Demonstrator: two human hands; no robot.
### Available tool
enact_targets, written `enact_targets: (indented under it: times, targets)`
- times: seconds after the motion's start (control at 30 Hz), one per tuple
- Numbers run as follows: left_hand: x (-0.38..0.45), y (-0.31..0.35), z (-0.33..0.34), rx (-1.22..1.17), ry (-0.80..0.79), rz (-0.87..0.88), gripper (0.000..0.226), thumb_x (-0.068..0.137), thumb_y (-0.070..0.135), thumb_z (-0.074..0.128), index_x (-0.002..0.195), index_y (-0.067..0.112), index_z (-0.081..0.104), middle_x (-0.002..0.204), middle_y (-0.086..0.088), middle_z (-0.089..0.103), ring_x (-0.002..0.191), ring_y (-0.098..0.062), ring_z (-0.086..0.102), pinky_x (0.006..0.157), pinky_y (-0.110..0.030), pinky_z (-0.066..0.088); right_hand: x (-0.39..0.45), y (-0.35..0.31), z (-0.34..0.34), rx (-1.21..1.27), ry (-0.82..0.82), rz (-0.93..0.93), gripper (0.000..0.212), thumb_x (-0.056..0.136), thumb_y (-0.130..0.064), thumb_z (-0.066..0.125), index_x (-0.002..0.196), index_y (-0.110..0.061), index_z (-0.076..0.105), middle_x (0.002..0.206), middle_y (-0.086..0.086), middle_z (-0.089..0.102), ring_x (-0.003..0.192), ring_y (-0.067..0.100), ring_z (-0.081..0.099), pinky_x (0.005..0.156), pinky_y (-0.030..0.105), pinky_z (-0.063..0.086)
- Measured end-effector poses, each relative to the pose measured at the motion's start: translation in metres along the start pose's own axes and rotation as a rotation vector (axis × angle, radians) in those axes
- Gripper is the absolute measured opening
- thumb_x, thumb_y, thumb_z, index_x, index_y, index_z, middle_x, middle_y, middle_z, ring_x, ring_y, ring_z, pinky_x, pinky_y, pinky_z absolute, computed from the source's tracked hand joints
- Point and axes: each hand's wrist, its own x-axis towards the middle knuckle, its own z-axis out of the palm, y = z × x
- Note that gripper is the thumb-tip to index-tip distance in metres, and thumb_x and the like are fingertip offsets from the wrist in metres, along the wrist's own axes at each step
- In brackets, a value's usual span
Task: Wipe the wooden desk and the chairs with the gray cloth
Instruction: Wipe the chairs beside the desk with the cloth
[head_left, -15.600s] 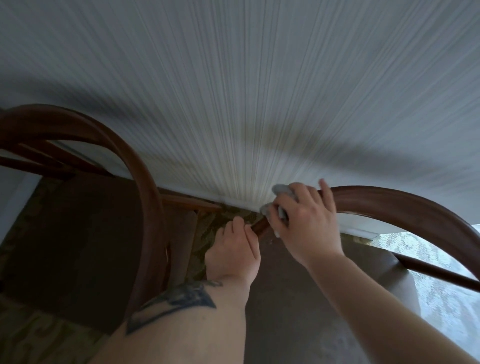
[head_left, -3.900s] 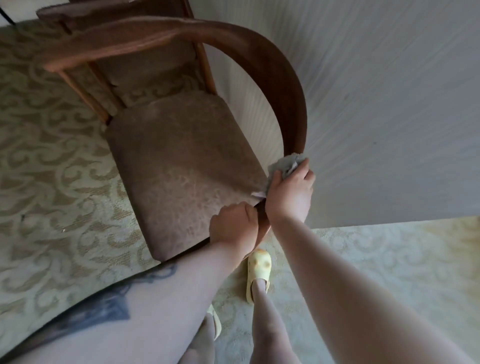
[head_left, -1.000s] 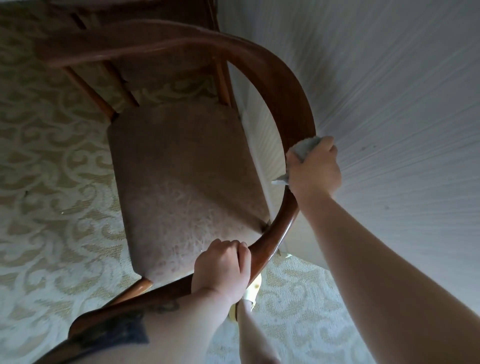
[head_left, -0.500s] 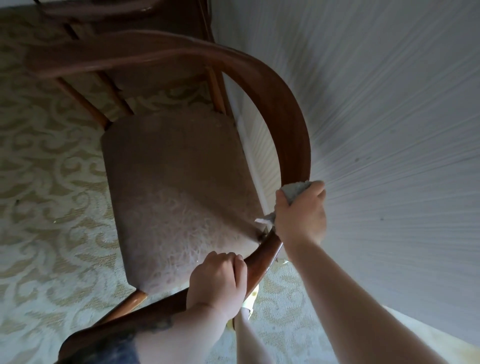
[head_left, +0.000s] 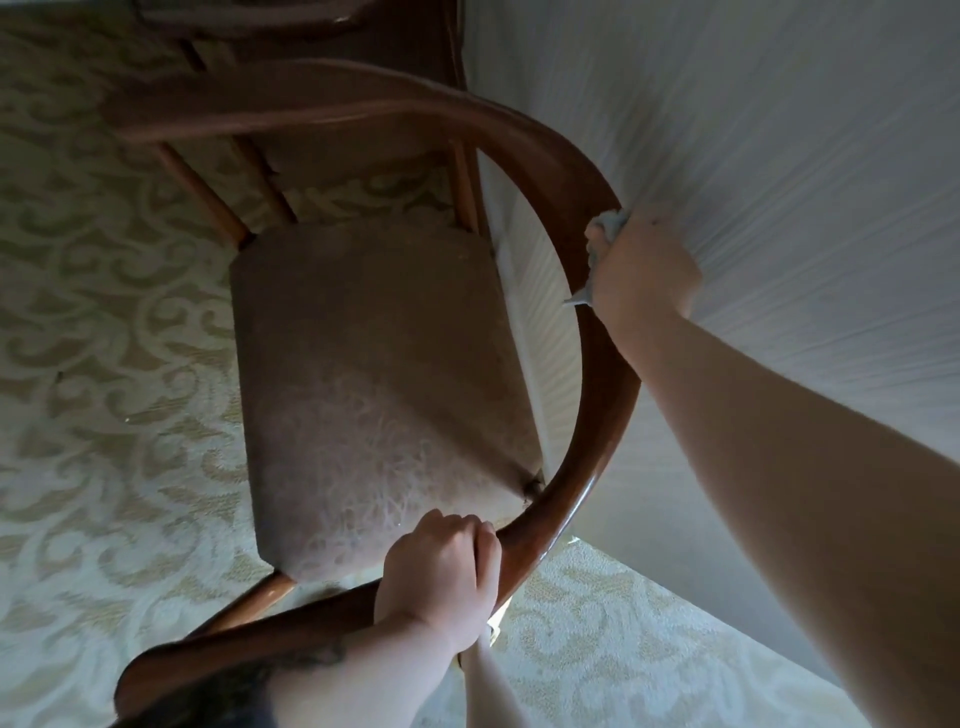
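The chair (head_left: 374, 364) stands beside the wall (head_left: 753, 156), its seat running lengthwise from the near edge toward the far top of the view, the curved wooden rail (head_left: 597, 415) arcing along its right side. The right hand (head_left: 644, 270) reaches forward on an outstretched arm, its grip closed on the bunched gray cloth (head_left: 608, 228), pressed to the rail near the wall. The left hand (head_left: 441, 577) wraps the rail's near end, fingers curled over it.
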Motion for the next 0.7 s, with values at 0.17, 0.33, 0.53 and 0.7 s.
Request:
enact_targets:
  times: [0.17,0.33,0.53,0.7]
  targets:
    - [0.001,0.0,0.002,-0.001,0.001,0.0,0.042,0.098,0.039,0.018,0.085,0.028,0.056,0.082,0.009,0.05,0.071,-0.008,0.05,0.065,-0.02,0.038,-0.082,0.025,0.015,0.324,0.034,0.197,0.052,0.094,-0.043,0.054,0.133,-0.013,0.037,0.125,0.008,0.048,0.104,0.026,0.057,0.064,0.032,0.039]
    - [0.002,0.0,0.003,-0.017,0.005,-0.027,0.051,0.095,0.039,0.009,0.086,0.026,0.057,0.079,0.007,0.047,0.072,-0.01,0.044,0.068,-0.022,0.034,-0.175,0.026,0.037,0.418,-0.097,0.35,0.051,0.093,-0.047,0.051,0.126,-0.013,0.033,0.12,0.006,0.047,0.097,0.031,0.061,0.062,0.036,0.051]
    - [0.001,0.0,0.004,-0.024,0.009,-0.042,0.04,0.098,0.039,0.021,0.081,0.025,0.055,0.082,0.005,0.054,0.072,-0.013,0.051,0.068,-0.025,0.039,-0.083,0.036,0.021,0.316,-0.098,0.172,0.054,0.097,-0.05,0.042,0.131,-0.01,0.033,0.121,0.008,0.051,0.097,0.03,0.061,0.063,0.035,0.044]
    - [0.001,0.0,0.005,-0.035,0.016,-0.047,0.041,0.098,0.038,0.024,0.087,0.023,0.06,0.086,0.003,0.057,0.078,-0.017,0.058,0.073,-0.028,0.046,-0.094,0.032,0.019,0.39,-0.054,0.223,0.053,0.096,-0.048,0.047,0.132,-0.011,0.036,0.126,0.008,0.049,0.103,0.03,0.059,0.064,0.032,0.038]
